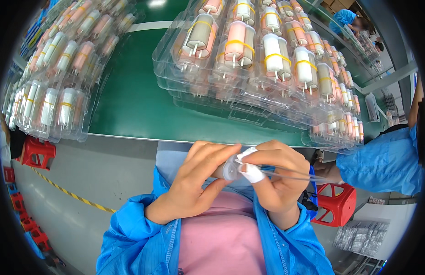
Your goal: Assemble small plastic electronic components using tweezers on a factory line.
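Observation:
In front of my chest, my left hand (pixel 189 181) is wrapped around a small translucent cylinder (pixel 230 169), its round, clear end facing right. Most of its body is hidden by my fingers. At that clear end, my right hand (pixel 281 172) pinches with thumb and forefinger, both tips covered in white wraps. Thin, greyish, flexible strands (pixel 295 175) run from the right fingers out to the right. Whether they are tubing or a band, and exactly what sits between the fingertips, I cannot make out.
Beyond my hands is a green table (pixel 125 101). Stacked clear trays (pixel 198 87) of banded white, pink and grey cylinders stand ahead; another stack (pixel 61 114) is at left. Red stools (pixel 338 204) stand on the floor. A person in blue (pixel 386 160) is at right.

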A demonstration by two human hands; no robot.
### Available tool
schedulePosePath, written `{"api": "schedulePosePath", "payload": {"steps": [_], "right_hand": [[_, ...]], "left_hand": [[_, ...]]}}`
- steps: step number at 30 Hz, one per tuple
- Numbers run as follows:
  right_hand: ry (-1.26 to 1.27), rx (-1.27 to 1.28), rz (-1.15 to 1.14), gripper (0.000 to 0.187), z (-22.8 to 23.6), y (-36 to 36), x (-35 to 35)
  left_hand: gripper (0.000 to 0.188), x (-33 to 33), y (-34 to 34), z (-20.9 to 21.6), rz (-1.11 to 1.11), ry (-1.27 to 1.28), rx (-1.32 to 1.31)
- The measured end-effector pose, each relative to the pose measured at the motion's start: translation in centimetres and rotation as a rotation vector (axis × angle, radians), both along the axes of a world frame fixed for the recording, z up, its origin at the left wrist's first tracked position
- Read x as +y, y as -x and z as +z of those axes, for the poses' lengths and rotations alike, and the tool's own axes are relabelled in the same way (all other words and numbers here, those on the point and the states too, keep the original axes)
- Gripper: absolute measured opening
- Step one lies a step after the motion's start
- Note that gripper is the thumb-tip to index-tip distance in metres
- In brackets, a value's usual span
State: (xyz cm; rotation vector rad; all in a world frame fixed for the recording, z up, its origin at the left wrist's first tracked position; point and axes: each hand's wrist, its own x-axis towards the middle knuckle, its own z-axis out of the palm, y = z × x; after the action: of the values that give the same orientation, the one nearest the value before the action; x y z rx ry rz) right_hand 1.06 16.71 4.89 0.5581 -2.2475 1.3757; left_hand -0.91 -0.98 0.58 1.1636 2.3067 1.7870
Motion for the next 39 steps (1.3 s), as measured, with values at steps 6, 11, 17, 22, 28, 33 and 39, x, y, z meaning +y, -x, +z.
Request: {"api": "schedulePosePath", "payload": {"steps": [6, 11, 17, 22, 28, 33, 39], "right_hand": [[0.444, -0.119, -0.009, 0.016, -1.0, -1.1, -0.1], [0.514, -0.144, -0.033, 0.017, -2.5, -0.7, -0.2], [0.516, -0.044, -0.099, 0.015, -2.7, -0.3, -0.4], [0.420, -0.022, -0.007, 0.014, -2.0, -0.8, -1.0], [0.423, -0.053, 0.003, 0.014, -2.0, -0.7, -1.4], [0.410, -0.044, 0.005, 0.013, -2.0, -0.6, -1.4], [0.426, -0.076, 0.020, 0.013, -2.4, -0.7, -1.3]], "left_hand": [[0.061, 0.8, -0.2, -2.1, -0.080, -0.452, -0.227], [0.065, 0.3, -0.7, -0.8, -0.103, -0.400, -0.398], [0.062, 0.4, -0.6, -1.2, 0.033, -0.201, -0.189], [0.058, 1.0, -0.9, -0.8, 0.170, -0.206, -0.143], [0.058, 1.0, -0.8, -0.7, 0.192, -0.182, -0.058], [0.061, 0.9, -0.6, -0.6, 0.206, -0.146, 0.006], [0.060, 1.0, -0.7, -0.7, 0.226, -0.143, -0.007]]}}
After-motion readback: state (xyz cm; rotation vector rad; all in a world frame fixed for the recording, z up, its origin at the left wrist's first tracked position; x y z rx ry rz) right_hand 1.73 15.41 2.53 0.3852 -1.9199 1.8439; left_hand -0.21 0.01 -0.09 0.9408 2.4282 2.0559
